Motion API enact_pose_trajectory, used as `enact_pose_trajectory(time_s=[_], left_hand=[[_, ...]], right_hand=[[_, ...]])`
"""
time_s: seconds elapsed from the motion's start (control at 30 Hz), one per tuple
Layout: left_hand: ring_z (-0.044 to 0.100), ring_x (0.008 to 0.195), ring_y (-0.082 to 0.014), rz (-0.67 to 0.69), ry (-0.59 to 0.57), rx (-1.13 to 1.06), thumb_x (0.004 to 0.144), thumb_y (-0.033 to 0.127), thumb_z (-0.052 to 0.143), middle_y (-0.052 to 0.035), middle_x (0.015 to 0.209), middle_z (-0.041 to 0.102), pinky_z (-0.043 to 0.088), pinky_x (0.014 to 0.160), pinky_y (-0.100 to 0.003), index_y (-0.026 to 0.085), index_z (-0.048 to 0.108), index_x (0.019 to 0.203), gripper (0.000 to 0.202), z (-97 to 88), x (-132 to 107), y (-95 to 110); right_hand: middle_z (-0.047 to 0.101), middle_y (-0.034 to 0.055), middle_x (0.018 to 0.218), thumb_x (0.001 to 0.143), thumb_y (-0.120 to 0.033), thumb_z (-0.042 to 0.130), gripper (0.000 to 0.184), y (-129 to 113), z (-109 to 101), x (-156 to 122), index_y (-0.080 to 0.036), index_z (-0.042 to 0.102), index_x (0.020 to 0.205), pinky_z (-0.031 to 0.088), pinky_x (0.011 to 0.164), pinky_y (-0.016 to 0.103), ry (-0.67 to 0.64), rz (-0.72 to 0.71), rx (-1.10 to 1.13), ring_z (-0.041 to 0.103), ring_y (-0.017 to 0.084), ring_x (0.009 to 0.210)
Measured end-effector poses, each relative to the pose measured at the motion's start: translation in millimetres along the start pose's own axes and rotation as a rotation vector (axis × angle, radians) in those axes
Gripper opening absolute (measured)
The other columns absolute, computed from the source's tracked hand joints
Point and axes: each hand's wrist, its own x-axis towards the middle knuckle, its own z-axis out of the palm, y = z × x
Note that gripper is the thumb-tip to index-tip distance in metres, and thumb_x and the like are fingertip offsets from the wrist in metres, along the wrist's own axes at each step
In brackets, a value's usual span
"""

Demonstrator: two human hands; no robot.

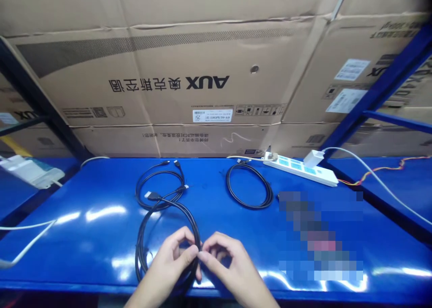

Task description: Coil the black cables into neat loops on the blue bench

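Observation:
A coiled black cable [189, 215] lies near the front edge of the blue surface, its plug [152, 195] pointing to the left at the far side of the loop. My left hand [172, 258] pinches the right side of this coil between thumb and fingers. Close against it, my right hand [232, 258] has its thumb and fingertips pressed to the same spot on the cable. Whatever lies between the fingertips is too small to make out. Behind, a second black cable coil [137, 186] touches or overlaps the first one in view.
A third black cable coil [268, 188] lies right of centre. At the back right is a white power strip [300, 167] with a plugged-in adapter [313, 158]. Large cardboard boxes [162, 101] form the back wall. Blue posts [381, 87] flank the shelf [84, 245]. A blurred patch [320, 236] covers something at right.

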Motion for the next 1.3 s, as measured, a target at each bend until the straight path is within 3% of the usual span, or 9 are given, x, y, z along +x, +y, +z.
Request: enact_pose_trajectory(time_s=[0.2, 0.43, 0.63, 0.83, 1.07, 1.3], left_hand=[[0.064, 0.059, -0.0145, -0.011, 0.001, 0.020, 0.084, 0.059, 0.075, 0.0058, 0.064, 0.062, 0.048, 0.063, -0.026, 0.022, 0.052, 0.084, 0.044, -0.3, 0.3, 0.7], [0.064, 0.059, -0.0147, 0.000, 0.006, 0.048, 0.085, 0.059, 0.073, 0.0053, 0.064, 0.062, 0.048, 0.063, -0.026, 0.022, 0.053, 0.084, 0.042, -0.4, 0.2, 3.2], [0.066, 0.061, -0.0152, 0.018, 0.020, 0.058, 0.085, 0.055, 0.075, 0.0028, 0.071, 0.067, 0.049, 0.064, -0.026, 0.021, 0.057, 0.086, 0.038, -1.5, -0.9, 5.1], [0.065, 0.060, -0.0165, 0.002, 0.008, 0.063, 0.086, 0.055, 0.073, 0.0032, 0.062, 0.066, 0.048, 0.063, -0.027, 0.022, 0.057, 0.088, 0.037, -3.5, 1.0, 0.0], [0.067, 0.062, -0.0170, -0.022, -0.025, 0.046, 0.085, 0.053, 0.075, 0.0012, 0.068, 0.068, 0.049, 0.068, -0.029, 0.020, 0.059, 0.081, 0.037, -0.5, 1.9, 9.8], [0.067, 0.061, -0.0183, -0.043, -0.037, 0.063, 0.082, 0.052, 0.076, 0.0009, 0.064, 0.070, 0.049, 0.066, -0.029, 0.021, 0.059, 0.077, 0.035, 0.9, -0.5, 11.5]], right_hand=[[0.065, 0.0005, 0.073, 0.080, -0.034, 0.079, 0.020, 7.0, -2.0, -0.8, -0.019, 0.069, 0.072, 0.046, 0.062, 0.026, -0.011, -0.057, 0.016, 0.059, 0.016, 0.066], [0.071, 0.0021, 0.073, 0.083, -0.035, 0.076, 0.017, 2.8, -1.2, -1.3, -0.019, 0.074, 0.083, 0.049, 0.065, 0.027, -0.026, 0.018, 0.013, 0.064, 0.018, 0.068], [0.074, 0.0038, 0.077, 0.090, -0.037, 0.071, 0.022, -5.1, -1.5, -1.4, -0.021, 0.076, 0.075, 0.050, 0.072, 0.030, -0.097, -0.034, -0.032, 0.066, 0.021, 0.075], [0.072, 0.0026, 0.080, 0.086, -0.037, 0.075, 0.019, 4.0, -2.5, -0.7, -0.019, 0.073, 0.083, 0.050, 0.066, 0.027, -0.035, -0.007, 0.054, 0.065, 0.017, 0.069], [0.076, 0.0065, 0.084, 0.092, -0.034, 0.073, 0.018, 5.9, -6.2, -3.5, -0.020, 0.080, 0.085, 0.054, 0.067, 0.027, 0.045, -0.186, -0.016, 0.072, 0.021, 0.077], [0.079, 0.0067, 0.087, 0.097, -0.031, 0.068, 0.016, 26.0, -0.5, -14.4, -0.025, 0.083, 0.097, 0.059, 0.069, 0.029, 0.180, -0.440, -0.175, 0.074, 0.022, 0.077]])
